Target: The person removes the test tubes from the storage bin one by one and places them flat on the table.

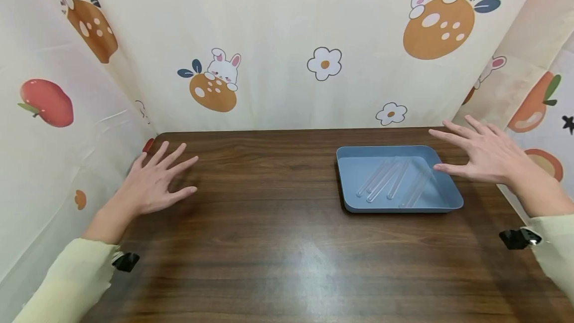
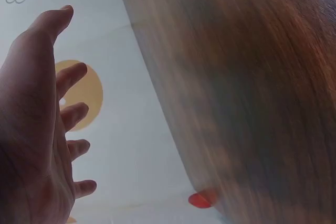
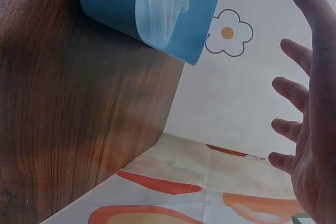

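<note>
A blue tray (image 1: 358, 156) stands on the right part of the wooden table, with several clear test tubes (image 1: 381, 181) lying slantwise inside it. My right hand (image 1: 486, 156) hovers over the tray's right end, fingers spread, holding nothing. At the table's left side my left hand (image 1: 150, 183) is held in the air with its fingers apart and nothing in it. In the left wrist view the left hand (image 2: 39, 114) faces only table and curtain. The right wrist view has the right hand (image 3: 315, 98) apart from the tray (image 3: 110, 3), whose tubes (image 3: 160, 9) show partly.
The dark wooden table (image 1: 269, 243) spans the front. A cream curtain (image 1: 278, 19) with printed rabbits, fruit and flowers hangs along its back edge, and similar cloth (image 1: 58, 163) borders the left side. A black wrist camera (image 1: 520, 238) sits on the right sleeve.
</note>
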`<state>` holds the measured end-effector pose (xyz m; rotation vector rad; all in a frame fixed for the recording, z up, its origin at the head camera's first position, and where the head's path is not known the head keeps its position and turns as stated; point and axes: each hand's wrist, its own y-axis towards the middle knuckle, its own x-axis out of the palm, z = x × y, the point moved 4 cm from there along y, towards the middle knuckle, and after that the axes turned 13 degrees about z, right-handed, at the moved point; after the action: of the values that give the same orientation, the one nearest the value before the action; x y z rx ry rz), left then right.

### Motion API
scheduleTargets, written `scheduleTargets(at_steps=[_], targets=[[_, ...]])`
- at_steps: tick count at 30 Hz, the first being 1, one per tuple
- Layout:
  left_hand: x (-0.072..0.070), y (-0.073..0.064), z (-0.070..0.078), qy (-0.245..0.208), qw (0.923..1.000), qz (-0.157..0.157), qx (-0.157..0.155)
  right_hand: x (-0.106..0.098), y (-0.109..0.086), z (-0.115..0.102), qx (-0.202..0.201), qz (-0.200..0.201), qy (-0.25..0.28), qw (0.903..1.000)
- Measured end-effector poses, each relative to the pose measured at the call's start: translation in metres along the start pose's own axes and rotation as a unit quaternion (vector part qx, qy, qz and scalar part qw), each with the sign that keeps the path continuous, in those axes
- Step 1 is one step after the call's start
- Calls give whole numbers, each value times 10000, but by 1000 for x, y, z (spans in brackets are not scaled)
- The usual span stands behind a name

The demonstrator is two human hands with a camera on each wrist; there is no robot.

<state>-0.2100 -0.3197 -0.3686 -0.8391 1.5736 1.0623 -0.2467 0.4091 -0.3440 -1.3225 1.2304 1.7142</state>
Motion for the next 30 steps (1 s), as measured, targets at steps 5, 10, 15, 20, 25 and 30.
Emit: scheduleTargets(at_steps=[5,10,15,20,25,30], targets=[[-1,6,7,-131,9999,-8,22,0,0,1,43,26,-2,10000],[0,14,17,-262,9997,1,36,1,-1,0,175,35,79,9998],[0,23,27,-334,9993,83,127,4,-4,0,191,157,213,9995],[1,31,36,-387,9991,54,160,8,-9,1,257,286,490,9981],[4,37,43,-466,9987,84,188,11,-11,2,449,335,855,9948],[4,44,49,-499,9984,81,234,15,-12,3,488,463,1107,9916]])
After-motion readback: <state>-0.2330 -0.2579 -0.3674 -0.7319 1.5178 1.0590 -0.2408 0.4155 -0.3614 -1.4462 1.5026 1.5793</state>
